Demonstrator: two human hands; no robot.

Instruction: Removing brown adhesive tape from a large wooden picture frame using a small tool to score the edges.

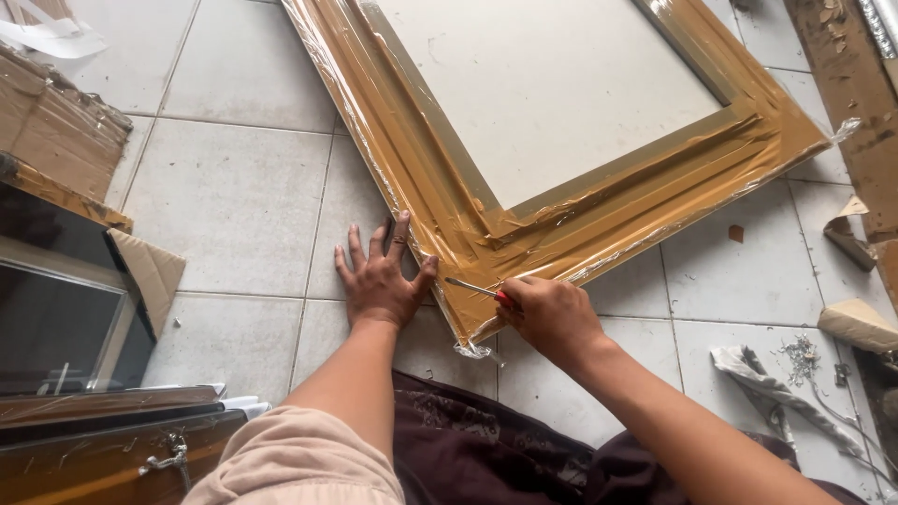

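While the left hand (pixel 379 281) presses flat and open beside the wrapped frame (pixel 571 224), the right hand (pixel 552 313) grips a cutter (pixel 479 291); shallow strokes should spare the frame.

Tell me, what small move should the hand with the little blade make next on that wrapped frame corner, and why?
Probably draw the blade a little further along the taped corner of the frame. Its tip already lies on the brown wrapping there, the right hand grips its red handle, and the left hand lies flat on the floor beside the frame's edge.

Soft, even daylight — sharp, faint shadows throughout.
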